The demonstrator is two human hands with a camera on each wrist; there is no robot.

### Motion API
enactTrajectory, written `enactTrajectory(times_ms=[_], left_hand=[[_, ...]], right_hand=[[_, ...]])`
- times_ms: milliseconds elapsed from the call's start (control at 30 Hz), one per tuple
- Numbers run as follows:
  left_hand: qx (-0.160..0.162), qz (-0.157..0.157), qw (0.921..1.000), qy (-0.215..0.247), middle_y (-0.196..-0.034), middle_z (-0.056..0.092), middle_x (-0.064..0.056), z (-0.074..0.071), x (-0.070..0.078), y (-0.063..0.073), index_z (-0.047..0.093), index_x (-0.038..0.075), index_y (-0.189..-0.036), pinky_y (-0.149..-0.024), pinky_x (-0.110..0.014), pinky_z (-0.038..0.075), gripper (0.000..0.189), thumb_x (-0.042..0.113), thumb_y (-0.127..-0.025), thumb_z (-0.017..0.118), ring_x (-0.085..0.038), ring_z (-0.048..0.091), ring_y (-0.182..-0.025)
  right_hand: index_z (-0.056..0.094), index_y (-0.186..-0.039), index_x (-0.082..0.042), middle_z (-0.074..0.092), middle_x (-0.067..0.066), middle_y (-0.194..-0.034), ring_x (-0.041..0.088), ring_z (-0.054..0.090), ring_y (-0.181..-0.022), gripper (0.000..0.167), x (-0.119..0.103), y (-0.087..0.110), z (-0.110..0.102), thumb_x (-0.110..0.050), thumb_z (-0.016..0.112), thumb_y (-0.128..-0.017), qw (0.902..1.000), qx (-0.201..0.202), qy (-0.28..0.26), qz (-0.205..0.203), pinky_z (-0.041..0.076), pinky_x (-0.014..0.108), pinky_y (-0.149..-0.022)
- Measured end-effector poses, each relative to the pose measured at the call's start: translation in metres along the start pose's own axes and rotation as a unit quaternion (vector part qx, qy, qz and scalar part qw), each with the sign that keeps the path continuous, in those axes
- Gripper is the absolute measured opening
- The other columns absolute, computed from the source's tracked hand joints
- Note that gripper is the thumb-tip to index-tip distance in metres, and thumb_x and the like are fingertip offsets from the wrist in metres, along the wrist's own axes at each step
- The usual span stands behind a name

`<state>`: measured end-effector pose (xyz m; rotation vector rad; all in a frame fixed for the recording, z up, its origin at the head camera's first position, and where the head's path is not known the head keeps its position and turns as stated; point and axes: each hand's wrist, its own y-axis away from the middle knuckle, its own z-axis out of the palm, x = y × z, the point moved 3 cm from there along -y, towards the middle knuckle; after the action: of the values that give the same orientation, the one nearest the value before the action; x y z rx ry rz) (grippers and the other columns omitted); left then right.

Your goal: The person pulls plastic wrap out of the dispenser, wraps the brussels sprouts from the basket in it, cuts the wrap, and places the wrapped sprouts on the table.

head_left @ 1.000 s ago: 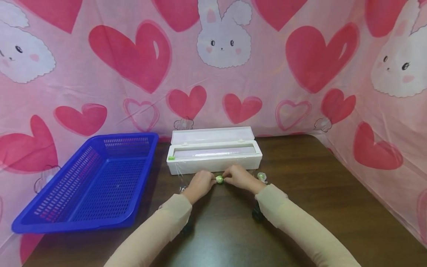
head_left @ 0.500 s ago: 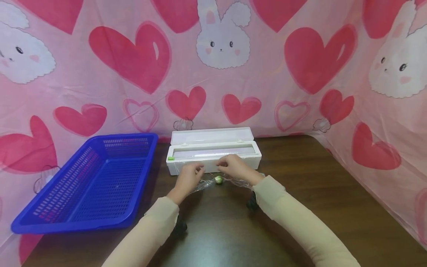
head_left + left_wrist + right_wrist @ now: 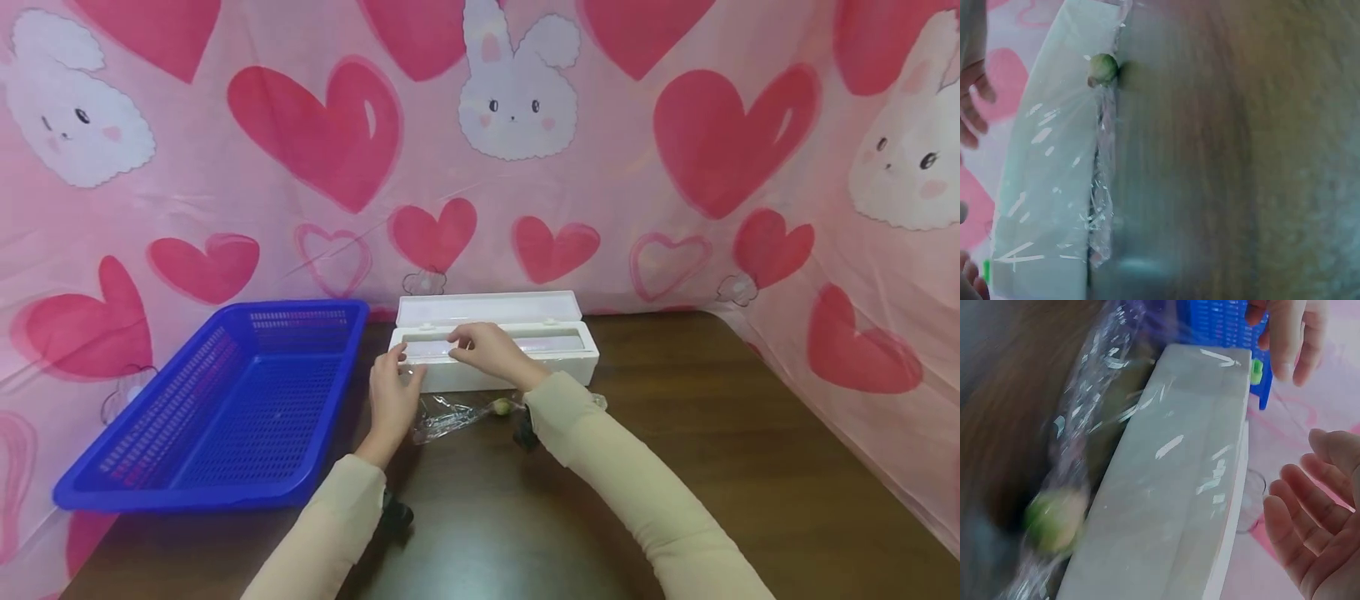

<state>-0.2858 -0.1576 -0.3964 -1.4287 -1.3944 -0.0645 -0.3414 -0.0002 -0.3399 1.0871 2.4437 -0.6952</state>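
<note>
A white cling film dispenser [image 3: 517,375] stands with its lid up. Clear cling film [image 3: 1102,206] hangs down its front and bunches on the table. A small round green vegetable like a Brussels sprout [image 3: 502,407], [image 3: 1054,522] lies amid this film. My left hand [image 3: 390,400] is at the dispenser's left end, fingers spread and bent near the green slide cutter [image 3: 1257,372]. My right hand [image 3: 491,350] hovers over the dispenser's middle, fingers loosely curved with nothing in them, as the right wrist view shows [image 3: 1316,512].
To the left is a long blue plastic basket [image 3: 225,498] with slotted walls. A small wrapped piece [image 3: 598,402] lies just right of the right wrist. Behind the brown table [image 3: 712,467] hangs a pink cloth [image 3: 615,175] printed with hearts and rabbits.
Both hands have let go of the film beside the green vegetable and risen. The left hand moved left to the dispenser's end; the right moved up and left over it.
</note>
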Motion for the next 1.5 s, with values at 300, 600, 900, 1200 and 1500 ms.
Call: enactTrajectory(times_ms=[300,600,900,1200,1500], left_hand=[[-0.004,-0.072,0.9971,0.026,-0.13,0.042,-0.027,0.001,-0.022,-0.002,0.044,-0.009,-0.127,-0.1,-0.046,0.026,0.053,0.007,-0.083,0.067,-0.041,0.036,-0.119],[-0.049,-0.124,0.9906,0.029,-0.129,0.047,-0.022,0.0,-0.039,-0.001,0.043,-0.002,-0.134,-0.098,-0.045,0.033,0.055,0.016,-0.087,0.064,-0.036,0.045,-0.118],[-0.034,-0.13,0.9906,0.027,-0.124,0.052,-0.018,0.001,-0.043,-0.004,0.05,0.004,-0.131,-0.092,-0.045,0.037,0.052,0.017,-0.085,0.067,-0.035,0.05,-0.112],[-0.024,-0.123,0.9921,0.007,-0.118,0.056,-0.018,-0.003,-0.044,-0.006,0.055,0.005,-0.127,-0.086,-0.047,0.041,0.049,0.018,-0.082,0.07,-0.037,0.056,-0.103],[-0.037,-0.133,0.9904,-0.007,-0.115,0.058,-0.016,0.0,-0.042,-0.003,0.056,0.008,-0.127,-0.08,-0.048,0.043,0.05,0.021,-0.082,0.071,-0.037,0.06,-0.092]], right_hand=[[0.064,-0.111,-0.004,0.064,0.006,-0.088,0.016,0.059,-0.078,0.03,-0.026,-0.03,0.027,-0.019,0.067,-0.085,0.9996,-0.001,0.015,-0.023,0.045,0.025,-0.067],[0.066,-0.111,-0.009,0.064,0.004,-0.089,0.014,0.057,-0.08,0.029,-0.038,-0.042,0.052,-0.023,0.065,-0.086,0.9983,-0.012,0.056,0.009,0.044,0.026,-0.067],[0.073,-0.094,-0.017,0.062,-0.005,-0.076,0.009,0.054,-0.068,0.013,-0.035,-0.049,0.063,-0.023,0.066,-0.084,0.9942,0.011,0.087,0.062,0.041,0.023,-0.056],[0.071,-0.083,-0.008,0.061,0.003,-0.079,0.016,0.056,-0.074,0.006,-0.033,-0.052,0.064,-0.01,0.065,-0.083,0.9947,0.018,0.101,-0.01,0.045,0.026,-0.068],[0.07,-0.086,-0.002,0.061,0.006,-0.081,0.019,0.057,-0.078,0.008,-0.024,-0.047,0.059,-0.005,0.062,-0.084,0.9942,-0.001,0.094,-0.053,0.046,0.028,-0.075]])
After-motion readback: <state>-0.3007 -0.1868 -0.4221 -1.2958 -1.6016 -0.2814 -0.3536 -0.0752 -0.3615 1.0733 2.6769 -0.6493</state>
